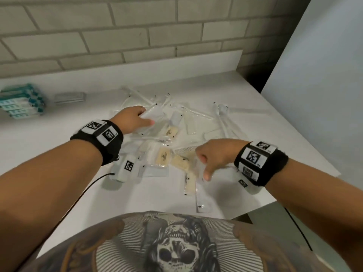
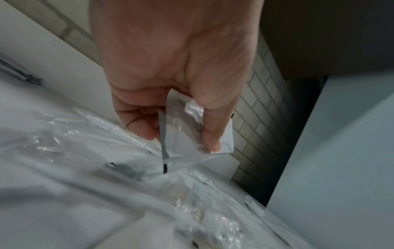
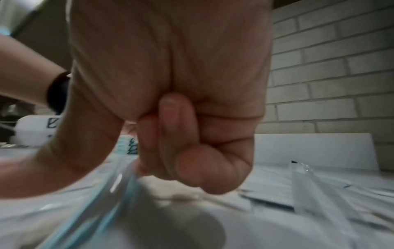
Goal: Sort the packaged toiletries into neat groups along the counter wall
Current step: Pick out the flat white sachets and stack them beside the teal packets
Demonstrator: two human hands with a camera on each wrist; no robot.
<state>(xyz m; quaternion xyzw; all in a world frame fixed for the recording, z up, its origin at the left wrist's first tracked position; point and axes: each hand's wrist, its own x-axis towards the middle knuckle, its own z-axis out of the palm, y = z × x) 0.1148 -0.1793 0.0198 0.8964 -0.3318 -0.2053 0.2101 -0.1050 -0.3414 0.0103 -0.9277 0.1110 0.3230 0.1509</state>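
Left hand [image 1: 135, 118] pinching one clear packet [image 2: 187, 134] above the packet pile [image 1: 172, 138], right hand [image 1: 214, 156] curled, pinching another clear wrapper [image 3: 115, 188] at its near edge; four soap bars [image 1: 163, 157] among it.

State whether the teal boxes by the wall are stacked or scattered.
Stacked: the teal boxes lie in one neat pile on the counter.

no readable text, only black-and-white coded squares on the wristbands [image 1: 100, 132], soap wrapper marks blurred
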